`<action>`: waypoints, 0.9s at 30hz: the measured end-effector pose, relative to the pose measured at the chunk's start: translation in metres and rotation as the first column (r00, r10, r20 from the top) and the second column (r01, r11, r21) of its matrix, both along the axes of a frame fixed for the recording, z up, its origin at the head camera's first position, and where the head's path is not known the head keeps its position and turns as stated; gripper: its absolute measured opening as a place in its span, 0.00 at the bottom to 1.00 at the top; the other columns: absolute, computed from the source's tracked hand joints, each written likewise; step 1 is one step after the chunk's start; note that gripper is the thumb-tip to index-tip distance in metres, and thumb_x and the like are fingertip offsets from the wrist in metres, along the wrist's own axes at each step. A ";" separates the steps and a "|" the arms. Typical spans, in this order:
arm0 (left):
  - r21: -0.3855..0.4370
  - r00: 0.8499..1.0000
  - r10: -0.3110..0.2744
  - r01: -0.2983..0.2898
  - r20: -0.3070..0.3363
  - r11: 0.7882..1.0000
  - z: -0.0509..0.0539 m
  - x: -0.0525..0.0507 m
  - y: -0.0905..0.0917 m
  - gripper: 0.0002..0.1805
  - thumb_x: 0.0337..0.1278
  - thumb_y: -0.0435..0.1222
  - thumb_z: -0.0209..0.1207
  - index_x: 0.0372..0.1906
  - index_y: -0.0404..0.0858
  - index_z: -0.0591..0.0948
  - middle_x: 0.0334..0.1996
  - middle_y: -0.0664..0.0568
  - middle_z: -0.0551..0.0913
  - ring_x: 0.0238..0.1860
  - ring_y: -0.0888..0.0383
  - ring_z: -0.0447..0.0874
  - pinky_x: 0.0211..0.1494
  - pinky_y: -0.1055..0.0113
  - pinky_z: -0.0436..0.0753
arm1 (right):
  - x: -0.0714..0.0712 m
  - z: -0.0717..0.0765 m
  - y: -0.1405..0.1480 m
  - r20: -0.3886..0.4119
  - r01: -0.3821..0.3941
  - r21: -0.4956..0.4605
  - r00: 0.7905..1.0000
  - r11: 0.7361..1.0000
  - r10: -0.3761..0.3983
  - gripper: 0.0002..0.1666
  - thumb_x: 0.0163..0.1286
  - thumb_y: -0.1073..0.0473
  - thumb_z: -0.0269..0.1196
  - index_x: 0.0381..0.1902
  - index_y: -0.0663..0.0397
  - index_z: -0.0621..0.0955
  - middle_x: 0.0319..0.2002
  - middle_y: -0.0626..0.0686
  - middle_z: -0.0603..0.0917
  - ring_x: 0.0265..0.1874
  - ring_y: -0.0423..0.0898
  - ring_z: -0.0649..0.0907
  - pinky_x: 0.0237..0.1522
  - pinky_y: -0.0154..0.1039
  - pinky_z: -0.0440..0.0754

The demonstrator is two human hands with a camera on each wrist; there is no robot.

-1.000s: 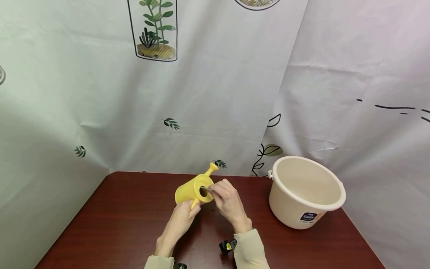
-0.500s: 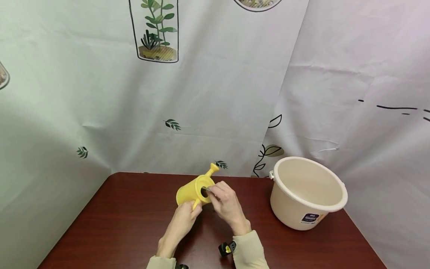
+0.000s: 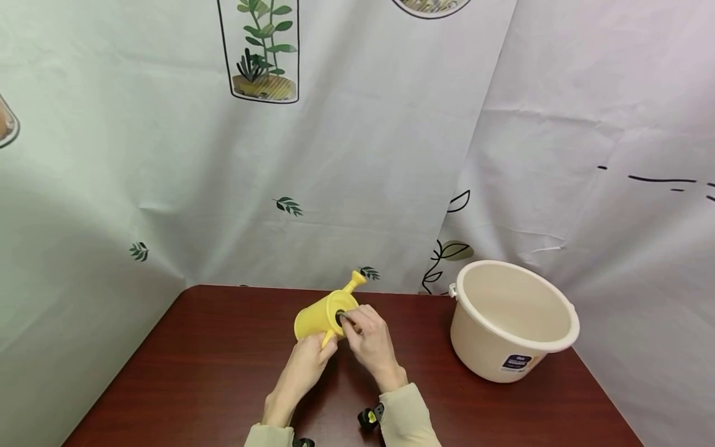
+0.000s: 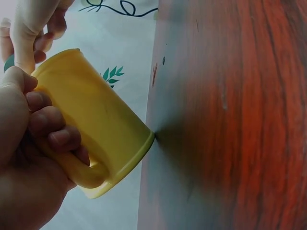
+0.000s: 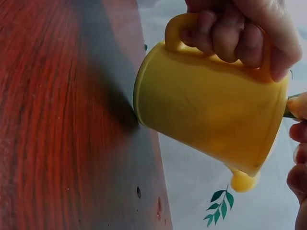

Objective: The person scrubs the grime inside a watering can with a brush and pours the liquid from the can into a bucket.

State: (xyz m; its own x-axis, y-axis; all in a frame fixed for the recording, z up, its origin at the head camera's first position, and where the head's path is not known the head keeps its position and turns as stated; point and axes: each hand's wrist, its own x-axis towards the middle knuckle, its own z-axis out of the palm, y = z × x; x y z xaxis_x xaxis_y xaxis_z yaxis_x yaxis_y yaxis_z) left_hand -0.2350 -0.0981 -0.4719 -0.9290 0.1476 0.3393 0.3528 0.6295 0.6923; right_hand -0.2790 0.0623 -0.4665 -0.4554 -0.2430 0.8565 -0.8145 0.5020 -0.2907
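Observation:
A yellow watering can (image 3: pixel 314 320) is tilted over the brown table, its opening toward me and its spout pointing up and away. My left hand (image 3: pixel 306 361) grips the can's handle, fingers curled round it in the left wrist view. At the opening, my right hand (image 3: pixel 373 341) pinches a thin grey-green piece (image 5: pixel 289 111) between thumb and fingers. The far end of this piece is hidden inside the can, so its kind is unclear. The can's base rim sits close to its shadow on the table; I cannot tell whether they touch.
A cream bucket (image 3: pixel 486 347) with a dark label stands at the right of the brown table (image 3: pixel 212 372). Behind the table hangs a white sheet (image 3: pixel 357 155) printed with leaves and jars. A small black camera (image 3: pixel 368 419) is strapped at the right wrist.
My right hand has moved slightly left and closer to the can's opening, and less of the thin piece shows outside it. The left hand keeps its grip; the view has shifted slightly.

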 end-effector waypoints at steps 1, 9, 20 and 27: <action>-0.003 1.000 0.001 -0.001 0.002 1.000 0.000 0.000 0.000 0.22 0.68 0.38 0.53 0.16 0.45 0.64 0.13 0.64 0.57 0.14 0.68 0.53 0.20 0.72 0.59 | 0.000 0.000 0.000 -0.001 0.001 -0.006 1.000 1.000 -0.001 0.03 0.63 0.67 0.67 0.32 0.54 0.85 0.30 0.45 0.82 0.30 0.41 0.77 0.31 0.30 0.75; 0.016 0.999 -0.011 0.010 0.050 1.000 0.001 0.000 0.002 0.23 0.69 0.39 0.53 0.15 0.45 0.64 0.12 0.63 0.59 0.14 0.68 0.54 0.20 0.73 0.59 | 0.003 0.004 0.001 0.014 0.026 -0.021 1.000 0.999 -0.025 0.03 0.62 0.68 0.67 0.32 0.56 0.85 0.28 0.45 0.80 0.29 0.41 0.77 0.29 0.31 0.75; 0.042 1.000 -0.016 0.015 0.026 0.999 0.000 -0.001 0.003 0.23 0.70 0.39 0.53 0.15 0.46 0.63 0.12 0.64 0.58 0.14 0.69 0.53 0.20 0.73 0.58 | 0.008 0.015 0.011 -0.011 0.038 0.012 0.999 0.999 -0.038 0.02 0.63 0.66 0.67 0.32 0.54 0.85 0.25 0.43 0.77 0.27 0.39 0.73 0.27 0.29 0.70; 0.036 1.000 -0.009 0.008 0.025 0.999 -0.001 -0.001 0.002 0.22 0.69 0.38 0.53 0.16 0.45 0.64 0.13 0.63 0.58 0.15 0.68 0.54 0.20 0.73 0.58 | 0.011 0.023 0.014 -0.064 0.019 0.050 0.998 0.999 -0.016 0.04 0.61 0.67 0.66 0.29 0.54 0.84 0.23 0.43 0.74 0.26 0.39 0.72 0.27 0.29 0.70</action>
State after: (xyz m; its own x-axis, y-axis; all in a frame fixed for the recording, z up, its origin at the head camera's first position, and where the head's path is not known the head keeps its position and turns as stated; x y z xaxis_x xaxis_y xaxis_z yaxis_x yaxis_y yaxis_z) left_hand -0.2361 -0.0957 -0.4727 -0.9362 0.1437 0.3207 0.3400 0.6012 0.7232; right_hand -0.2680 0.0762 -0.4430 -0.4048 -0.2791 0.8708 -0.8216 0.5289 -0.2124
